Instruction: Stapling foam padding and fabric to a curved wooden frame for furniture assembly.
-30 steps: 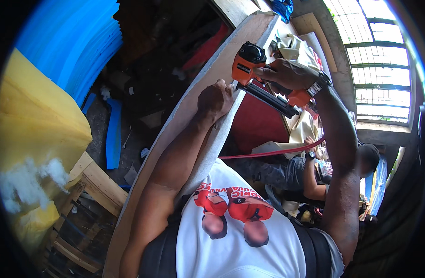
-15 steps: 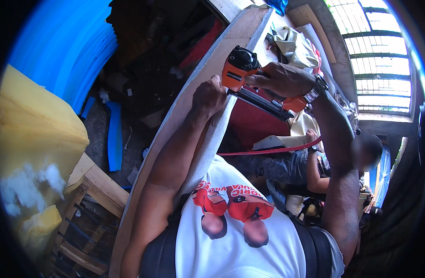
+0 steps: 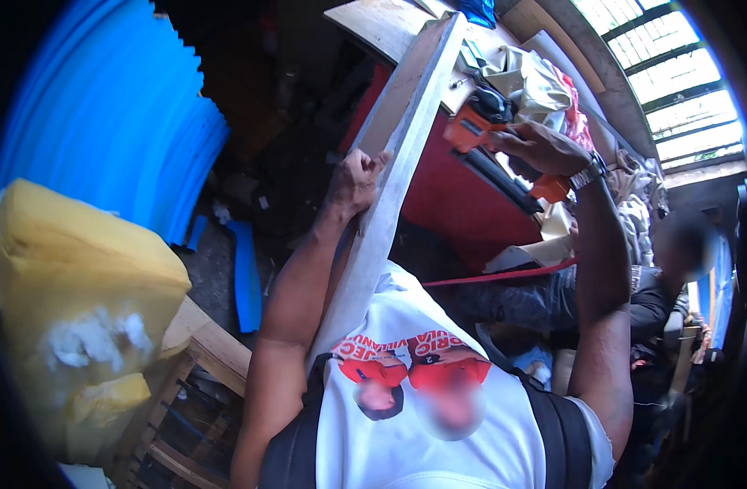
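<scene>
A long wooden frame with pale grey fabric along its side [image 3: 383, 210] runs from my body away toward the upper middle. My left hand [image 3: 355, 181] is closed at the frame's left face, its curled fingers gripping the edge. Wrapped round the handle of an orange and black staple gun [image 3: 474, 129], my right hand [image 3: 546, 148] holds it in the air to the right of the frame. The gun's nose is apart from the wood, and its long black magazine slants down to the right.
Blue corrugated foam sheets [image 3: 105, 106] and a yellow foam block [image 3: 80, 269] stand at the left, above a slatted wooden frame [image 3: 210, 342]. A seated person [image 3: 646, 301] is at the right. Cream cloth [image 3: 524, 81] lies heaped beyond the gun, below a barred window [image 3: 667, 73].
The staple gun has moved right and slightly down, away from the frame and my left hand. The frame has tilted to show more of its fabric side. The seated person has shifted.
</scene>
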`<state>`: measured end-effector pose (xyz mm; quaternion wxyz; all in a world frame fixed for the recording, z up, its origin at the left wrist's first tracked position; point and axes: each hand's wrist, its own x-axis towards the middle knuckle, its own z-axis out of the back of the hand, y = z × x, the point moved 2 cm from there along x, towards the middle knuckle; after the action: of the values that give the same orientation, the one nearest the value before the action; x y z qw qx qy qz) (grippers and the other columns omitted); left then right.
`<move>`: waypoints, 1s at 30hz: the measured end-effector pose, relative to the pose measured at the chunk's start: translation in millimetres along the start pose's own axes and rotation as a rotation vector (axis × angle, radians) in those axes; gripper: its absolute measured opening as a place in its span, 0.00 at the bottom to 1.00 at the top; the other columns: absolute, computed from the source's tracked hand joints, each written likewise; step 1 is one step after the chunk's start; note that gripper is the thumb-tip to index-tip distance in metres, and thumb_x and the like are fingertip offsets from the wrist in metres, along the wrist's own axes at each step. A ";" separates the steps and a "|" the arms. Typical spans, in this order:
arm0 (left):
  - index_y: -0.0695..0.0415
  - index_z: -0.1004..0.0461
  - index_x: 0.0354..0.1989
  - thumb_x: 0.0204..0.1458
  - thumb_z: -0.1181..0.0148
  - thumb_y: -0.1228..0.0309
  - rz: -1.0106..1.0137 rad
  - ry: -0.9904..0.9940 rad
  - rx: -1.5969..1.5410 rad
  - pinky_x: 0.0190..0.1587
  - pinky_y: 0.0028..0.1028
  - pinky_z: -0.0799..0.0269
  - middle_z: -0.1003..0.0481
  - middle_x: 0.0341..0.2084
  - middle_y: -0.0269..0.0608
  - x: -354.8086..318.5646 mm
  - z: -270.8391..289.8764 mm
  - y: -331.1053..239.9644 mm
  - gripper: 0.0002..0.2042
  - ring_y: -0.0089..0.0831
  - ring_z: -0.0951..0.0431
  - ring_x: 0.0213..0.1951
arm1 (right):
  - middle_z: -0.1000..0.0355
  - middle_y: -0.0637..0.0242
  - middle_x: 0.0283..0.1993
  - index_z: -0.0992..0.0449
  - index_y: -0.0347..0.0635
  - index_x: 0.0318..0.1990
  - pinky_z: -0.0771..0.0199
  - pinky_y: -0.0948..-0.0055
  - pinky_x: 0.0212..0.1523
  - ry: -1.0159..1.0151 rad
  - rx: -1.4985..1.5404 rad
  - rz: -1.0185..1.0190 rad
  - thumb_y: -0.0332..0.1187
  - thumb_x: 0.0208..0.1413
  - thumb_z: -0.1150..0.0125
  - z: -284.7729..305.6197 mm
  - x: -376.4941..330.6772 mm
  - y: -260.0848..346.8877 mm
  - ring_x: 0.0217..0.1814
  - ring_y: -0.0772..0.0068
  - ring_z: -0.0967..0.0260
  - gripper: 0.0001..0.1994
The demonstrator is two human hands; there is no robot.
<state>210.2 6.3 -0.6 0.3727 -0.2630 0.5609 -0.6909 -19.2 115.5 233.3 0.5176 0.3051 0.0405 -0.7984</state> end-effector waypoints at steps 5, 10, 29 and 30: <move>0.63 0.25 0.33 0.62 0.44 0.49 -0.056 0.071 0.105 0.35 0.38 0.26 0.23 0.27 0.49 21.2 14.9 -1.7 0.24 0.37 0.23 0.31 | 0.25 0.55 0.39 0.28 0.39 0.52 0.26 0.61 0.42 -0.278 0.072 0.039 0.48 0.57 0.40 0.2 39.6 -150.4 0.39 0.63 0.25 0.24; 0.64 0.24 0.37 0.67 0.49 0.58 -0.049 0.009 0.322 0.35 0.34 0.27 0.23 0.27 0.47 32.3 40.6 -8.8 0.19 0.33 0.23 0.32 | 0.25 0.43 0.49 0.42 0.52 0.69 0.27 0.52 0.52 -0.573 0.033 -0.291 0.31 0.50 0.43 -36.4 92.8 -252.9 0.51 0.44 0.25 0.35; 0.63 0.25 0.39 0.69 0.60 0.49 0.339 -0.097 0.408 0.41 0.30 0.31 0.24 0.29 0.40 74.9 53.6 43.8 0.27 0.30 0.26 0.34 | 0.27 0.56 0.50 0.26 0.46 0.54 0.30 0.55 0.54 -0.969 0.132 -0.055 0.37 0.58 0.40 -107.1 239.7 -352.8 0.52 0.51 0.31 0.17; 0.63 0.24 0.40 0.69 0.61 0.48 0.428 -0.198 0.137 0.42 0.30 0.31 0.24 0.30 0.39 70.8 61.5 53.2 0.28 0.30 0.26 0.35 | 0.25 0.55 0.47 0.24 0.43 0.48 0.30 0.55 0.53 -0.849 0.379 0.021 0.38 0.59 0.41 -128.6 248.1 -320.2 0.52 0.50 0.30 0.13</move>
<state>228.6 -91.5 -41.8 0.5808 -0.1787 0.5163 -0.6035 -303.4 113.1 -82.5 0.4316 0.0412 -0.3248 -0.8405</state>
